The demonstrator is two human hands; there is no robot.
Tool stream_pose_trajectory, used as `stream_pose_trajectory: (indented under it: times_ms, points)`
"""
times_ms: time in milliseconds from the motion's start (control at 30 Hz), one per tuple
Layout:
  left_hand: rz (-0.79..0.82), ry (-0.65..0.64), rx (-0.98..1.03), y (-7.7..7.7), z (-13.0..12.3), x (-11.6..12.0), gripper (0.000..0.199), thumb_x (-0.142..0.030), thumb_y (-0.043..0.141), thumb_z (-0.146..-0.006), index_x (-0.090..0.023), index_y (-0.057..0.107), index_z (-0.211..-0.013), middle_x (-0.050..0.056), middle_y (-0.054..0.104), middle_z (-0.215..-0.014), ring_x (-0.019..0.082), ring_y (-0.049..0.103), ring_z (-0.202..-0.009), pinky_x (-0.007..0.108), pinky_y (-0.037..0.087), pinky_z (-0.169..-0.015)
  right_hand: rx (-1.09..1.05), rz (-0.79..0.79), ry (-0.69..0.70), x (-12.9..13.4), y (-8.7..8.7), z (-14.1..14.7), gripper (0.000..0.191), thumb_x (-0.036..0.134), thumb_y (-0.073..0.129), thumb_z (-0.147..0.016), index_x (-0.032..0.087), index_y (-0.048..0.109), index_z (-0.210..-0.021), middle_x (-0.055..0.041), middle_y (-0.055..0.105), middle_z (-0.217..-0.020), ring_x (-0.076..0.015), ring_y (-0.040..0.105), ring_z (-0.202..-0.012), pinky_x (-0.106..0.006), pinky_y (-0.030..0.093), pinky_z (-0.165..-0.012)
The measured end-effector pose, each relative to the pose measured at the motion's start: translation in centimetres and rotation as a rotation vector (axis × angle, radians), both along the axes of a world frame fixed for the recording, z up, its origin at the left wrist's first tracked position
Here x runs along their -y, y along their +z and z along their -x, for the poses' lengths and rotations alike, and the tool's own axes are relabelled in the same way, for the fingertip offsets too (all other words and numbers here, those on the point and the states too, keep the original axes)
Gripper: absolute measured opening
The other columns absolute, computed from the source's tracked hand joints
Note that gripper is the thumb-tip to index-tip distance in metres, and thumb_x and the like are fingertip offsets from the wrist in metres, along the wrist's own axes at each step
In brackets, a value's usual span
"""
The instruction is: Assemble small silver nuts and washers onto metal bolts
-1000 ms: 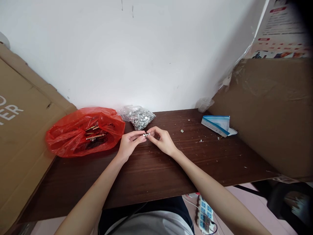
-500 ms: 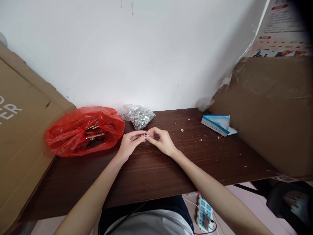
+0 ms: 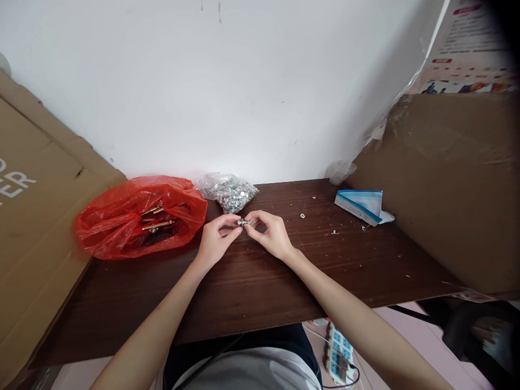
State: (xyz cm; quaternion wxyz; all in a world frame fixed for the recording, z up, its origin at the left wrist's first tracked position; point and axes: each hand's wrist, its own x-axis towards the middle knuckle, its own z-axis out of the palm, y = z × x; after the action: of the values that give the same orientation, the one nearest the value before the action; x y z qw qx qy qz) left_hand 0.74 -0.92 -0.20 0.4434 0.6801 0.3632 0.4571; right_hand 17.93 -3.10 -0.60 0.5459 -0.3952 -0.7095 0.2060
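Above the dark table, a small silvery bolt (image 3: 244, 222) lies sideways between my hands, with a flat disc like a washer standing across its shank. My left hand (image 3: 217, 238) pinches its left end between thumb and fingertips. The right end is pinched by my right hand (image 3: 268, 234) in the same way. Just behind my hands sits a clear plastic bag (image 3: 233, 194) full of small shiny metal parts. To the left of my left hand, an open red plastic bag (image 3: 117, 222) holds several long metal bolts (image 3: 157, 225).
The brown table (image 3: 284, 292) meets a white wall (image 3: 244, 97). Cardboard stands at left (image 3: 40, 216) and right (image 3: 455, 189). A blue-and-white box (image 3: 359, 207) lies at the right, near a small washer-like piece (image 3: 302, 215) and scattered scraps. A power strip (image 3: 339, 352) is below the front edge.
My fingertips have drawn slightly apart, so more of the bolt and its disc shows between them. Both hands still pinch it in nearly the same place over the table.
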Motion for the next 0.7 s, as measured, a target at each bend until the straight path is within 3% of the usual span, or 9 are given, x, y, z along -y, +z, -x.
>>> stream_pose_trajectory:
  times_ms: [133,333,500,700]
  points:
    - [-0.069,-0.068,0.002,0.02,-0.15,0.40,0.017,-0.023,0.064,-0.080,-0.018,0.056,-0.094,0.003,0.062,-0.088,0.015,0.063,-0.082,0.029,0.056,-0.076,0.034,-0.027,0.045,0.08,0.14,-0.06,0.008,0.020,0.059,-0.083,0.019,0.061,-0.091,-0.0017,0.063,-0.078,-0.0131,0.060,-0.067,-0.027,0.052,-0.067]
    - [-0.072,-0.117,-0.076,0.44,-0.08,0.44,0.036,-0.026,0.063,-0.082,-0.019,0.054,-0.117,0.009,0.061,-0.109,0.018,0.061,-0.096,0.030,0.056,-0.080,0.066,-0.039,0.042,0.03,0.07,-0.27,0.010,0.018,0.059,-0.082,0.019,0.060,-0.092,-0.0021,0.064,-0.081,-0.0136,0.060,-0.069,-0.027,0.051,-0.068]
    - [-0.012,-0.092,-0.081,0.33,-0.02,0.18,0.032,-0.030,0.065,-0.079,-0.015,0.063,-0.108,0.010,0.067,-0.104,0.021,0.064,-0.093,0.034,0.057,-0.079,0.110,-0.034,0.090,0.06,0.07,-0.27,0.010,0.017,0.060,-0.082,0.019,0.060,-0.092,-0.0017,0.064,-0.081,-0.0130,0.060,-0.069,-0.026,0.051,-0.067]
    - [0.094,-0.049,0.020,0.41,-0.02,-0.03,0.029,-0.030,0.073,-0.071,-0.013,0.070,-0.094,0.009,0.073,-0.094,0.023,0.069,-0.087,0.038,0.056,-0.084,0.118,-0.066,0.041,0.08,0.05,-0.17,0.009,0.017,0.058,-0.082,0.019,0.062,-0.090,-0.0016,0.064,-0.078,-0.0128,0.060,-0.067,-0.025,0.051,-0.066]
